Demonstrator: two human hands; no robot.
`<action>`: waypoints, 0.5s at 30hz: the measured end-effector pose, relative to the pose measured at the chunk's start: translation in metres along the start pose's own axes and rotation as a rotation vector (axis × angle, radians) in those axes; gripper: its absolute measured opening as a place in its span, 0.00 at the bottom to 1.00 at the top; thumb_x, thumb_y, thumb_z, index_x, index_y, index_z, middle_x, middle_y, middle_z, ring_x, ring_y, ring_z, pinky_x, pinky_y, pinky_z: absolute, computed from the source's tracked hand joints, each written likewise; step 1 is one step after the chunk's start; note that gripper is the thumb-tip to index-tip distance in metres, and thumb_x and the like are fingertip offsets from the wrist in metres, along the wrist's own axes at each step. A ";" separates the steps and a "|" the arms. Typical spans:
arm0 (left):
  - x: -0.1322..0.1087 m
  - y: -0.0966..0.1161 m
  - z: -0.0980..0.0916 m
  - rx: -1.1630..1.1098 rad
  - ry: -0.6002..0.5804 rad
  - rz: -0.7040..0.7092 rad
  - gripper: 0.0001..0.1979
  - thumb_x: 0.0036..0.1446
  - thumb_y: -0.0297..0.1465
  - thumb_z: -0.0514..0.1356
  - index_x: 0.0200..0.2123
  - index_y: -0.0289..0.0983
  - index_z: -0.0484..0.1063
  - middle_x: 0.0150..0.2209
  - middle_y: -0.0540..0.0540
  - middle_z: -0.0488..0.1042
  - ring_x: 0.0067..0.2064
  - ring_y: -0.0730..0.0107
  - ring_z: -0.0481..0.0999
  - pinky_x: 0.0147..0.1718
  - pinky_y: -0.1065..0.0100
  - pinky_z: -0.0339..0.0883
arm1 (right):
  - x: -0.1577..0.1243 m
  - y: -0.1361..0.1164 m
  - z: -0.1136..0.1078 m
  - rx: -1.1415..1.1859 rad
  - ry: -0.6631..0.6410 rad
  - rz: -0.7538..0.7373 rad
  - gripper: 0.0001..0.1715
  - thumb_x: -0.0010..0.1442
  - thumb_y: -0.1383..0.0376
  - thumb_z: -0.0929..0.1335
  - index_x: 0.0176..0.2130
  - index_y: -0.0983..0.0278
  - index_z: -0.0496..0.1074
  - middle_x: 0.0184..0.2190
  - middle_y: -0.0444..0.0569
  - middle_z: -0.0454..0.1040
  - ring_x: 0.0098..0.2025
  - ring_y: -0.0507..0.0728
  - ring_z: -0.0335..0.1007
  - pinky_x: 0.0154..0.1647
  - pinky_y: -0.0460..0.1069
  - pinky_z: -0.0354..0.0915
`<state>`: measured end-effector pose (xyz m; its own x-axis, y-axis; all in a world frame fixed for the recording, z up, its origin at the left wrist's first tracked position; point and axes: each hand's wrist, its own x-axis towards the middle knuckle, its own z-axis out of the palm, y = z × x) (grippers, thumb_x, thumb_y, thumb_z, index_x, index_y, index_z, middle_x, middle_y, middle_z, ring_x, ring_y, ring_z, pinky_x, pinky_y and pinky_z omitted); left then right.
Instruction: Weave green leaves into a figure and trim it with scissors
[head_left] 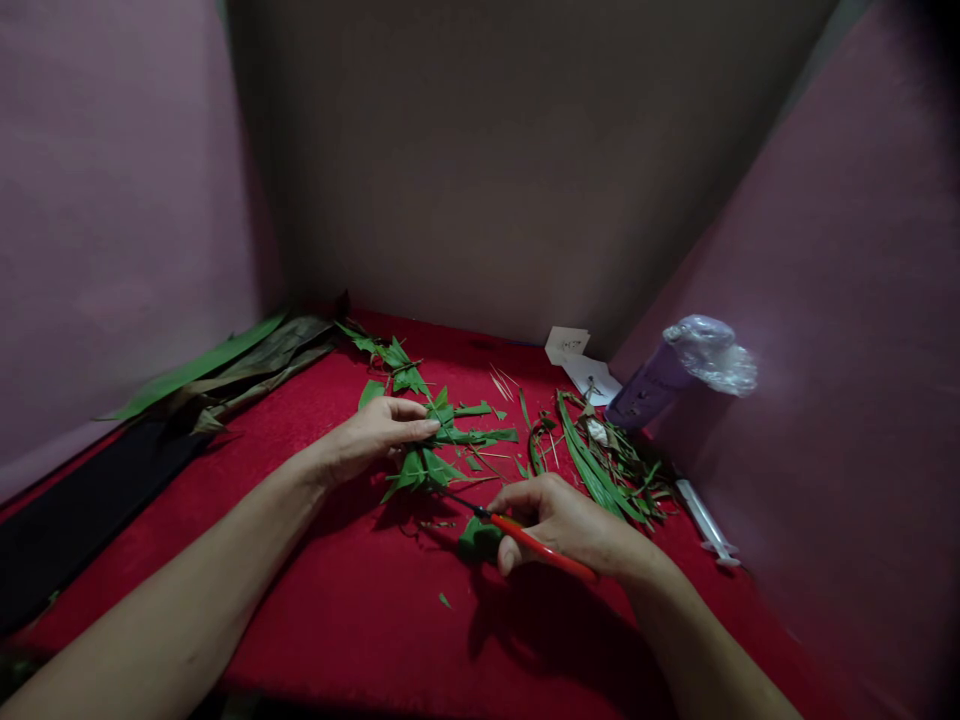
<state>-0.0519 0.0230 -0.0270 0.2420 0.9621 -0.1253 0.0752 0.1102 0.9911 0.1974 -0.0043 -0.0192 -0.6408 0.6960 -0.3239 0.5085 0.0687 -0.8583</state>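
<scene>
Near the middle of the red cloth, my left hand (382, 432) pinches a bundle of green leaves (442, 435), its thumb and fingers pressed together on them. Leafy tips spread out to the right of the fingers and below them. My right hand (555, 520) is closed around red-handled scissors (544, 550). Their dark blades point up and left and reach the lower edge of the leaves; whether they touch is too small to tell. A dark green leaf piece (480, 540) lies under the scissors, just left of my right hand.
Long leaves (262, 360) and a black cloth (97, 510) lie at the left. At the right are cut stems and grass (607, 465), a syringe (705, 522), a purple container (649, 385) topped with clear plastic, and white cards (589, 378). Pink and grey walls surround the red cloth (360, 640).
</scene>
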 end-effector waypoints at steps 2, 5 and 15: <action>0.000 0.001 -0.001 -0.001 0.008 0.002 0.13 0.45 0.40 0.64 0.28 0.36 0.70 0.20 0.54 0.65 0.18 0.79 0.61 0.17 0.73 0.51 | 0.000 0.001 -0.001 -0.015 -0.002 0.015 0.15 0.41 0.58 0.75 0.24 0.67 0.72 0.20 0.42 0.71 0.21 0.47 0.58 0.19 0.43 0.50; 0.000 0.001 -0.001 -0.006 0.019 0.007 0.13 0.45 0.40 0.64 0.29 0.36 0.70 0.21 0.54 0.66 0.19 0.79 0.62 0.17 0.73 0.51 | -0.001 0.001 -0.003 -0.032 -0.004 0.027 0.14 0.43 0.59 0.74 0.26 0.66 0.72 0.21 0.42 0.71 0.21 0.48 0.59 0.19 0.43 0.50; 0.002 0.001 -0.003 -0.025 0.056 0.014 0.14 0.44 0.40 0.65 0.28 0.35 0.70 0.21 0.54 0.66 0.18 0.79 0.61 0.17 0.73 0.52 | -0.011 -0.013 -0.006 -0.220 0.052 -0.036 0.18 0.46 0.57 0.72 0.36 0.64 0.71 0.24 0.43 0.71 0.25 0.51 0.63 0.23 0.44 0.55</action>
<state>-0.0546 0.0261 -0.0266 0.1885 0.9759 -0.1096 0.0475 0.1024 0.9936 0.2011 -0.0087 -0.0018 -0.6330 0.7259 -0.2690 0.6029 0.2444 -0.7594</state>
